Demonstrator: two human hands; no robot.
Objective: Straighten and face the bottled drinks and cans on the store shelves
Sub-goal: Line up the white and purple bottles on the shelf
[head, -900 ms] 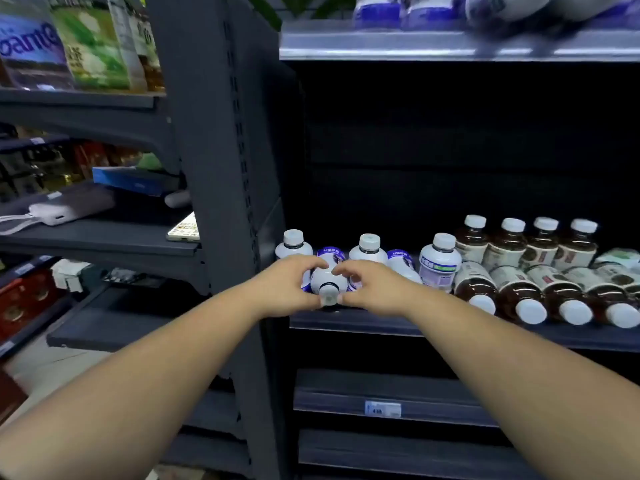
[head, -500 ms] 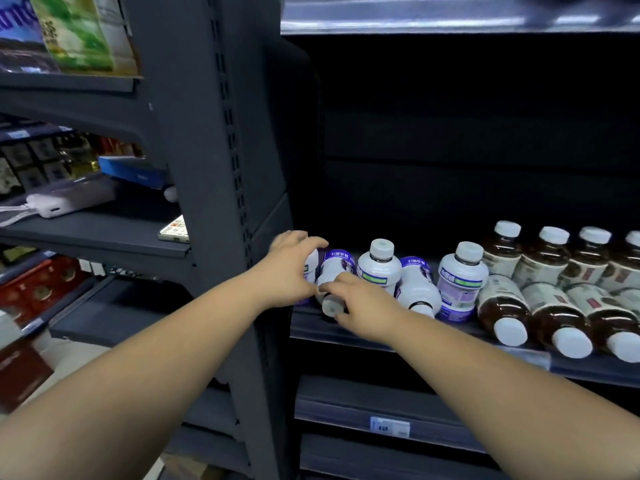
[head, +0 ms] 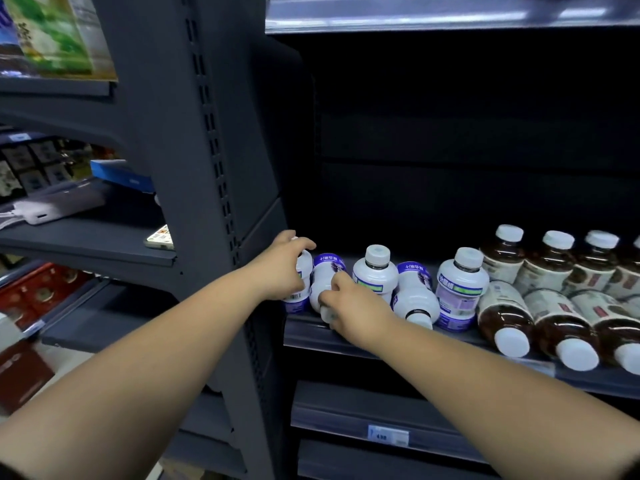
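**A:** What's different from a second ago?

**B:** Both hands were clasped on the lying white bottle (head: 323, 285) then. Now the left hand (head: 278, 271) has gone across to the end bottle (head: 300, 291), the upright one at the far left of the row. Its fingers are curled over the cap and shoulder, grasping it. The right hand (head: 356, 315) stays on the lying white bottle, fingers wrapped round its neck near the cap.

**A:** Where does that bottle sit?

**B:** It's on its side at the front left of the shelf (head: 346, 341), with the cap toward the aisle and the purple base toward the back. It lies between the end bottle and the next upright one, close against both.

**A:** What does that mean for the job?

**B:** It isn't stood up yet. I'd guess the left hand is steadying or nudging its neighbour to make room, so the lift comes next. The facing has barely begun.

**A:** Count them for me.

**B:** There are five white bottles (head: 459, 289): three upright and two lying. To the right are the brown bottles (head: 504, 261). Three of those stand in full view and a fourth is cut off by the edge. Three more lie in front with their caps forward, the last partly cut off. I see no cans. There's one price tag (head: 388, 436) on the rail below.
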